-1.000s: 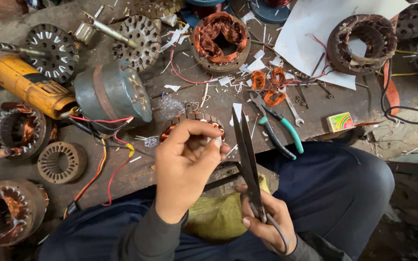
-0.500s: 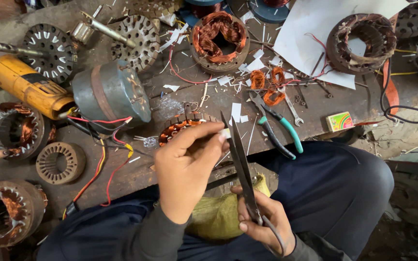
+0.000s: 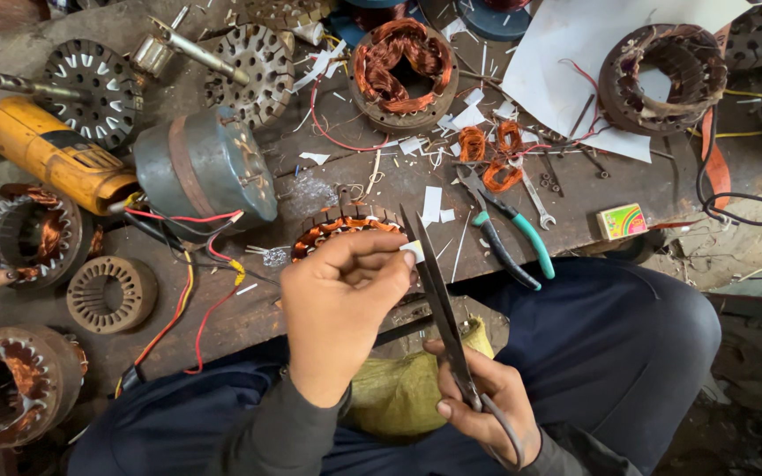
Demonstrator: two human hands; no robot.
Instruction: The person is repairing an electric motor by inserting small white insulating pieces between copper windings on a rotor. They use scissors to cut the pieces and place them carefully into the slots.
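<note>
Scissors (image 3: 438,300) are trimming a small white paper strip (image 3: 413,250): right hand (image 3: 487,401) closed around the handles, left hand (image 3: 341,304) pinching it; next cut needs steady alignment.

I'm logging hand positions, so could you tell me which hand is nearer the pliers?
Right. The right hand, holding scissors, sits just below the pliers; the left hand is farther left.

— What is the left hand (image 3: 341,304) doing?
— It is curling inward, back facing up, with thumb and forefinger pinching together at their tips, the grey-sleeved wrist bending up from below.
— And the right hand (image 3: 487,405)?
— It is sitting lower, by the lap, with fingers wrapping closed in a grip and knuckles pointing left.
</note>
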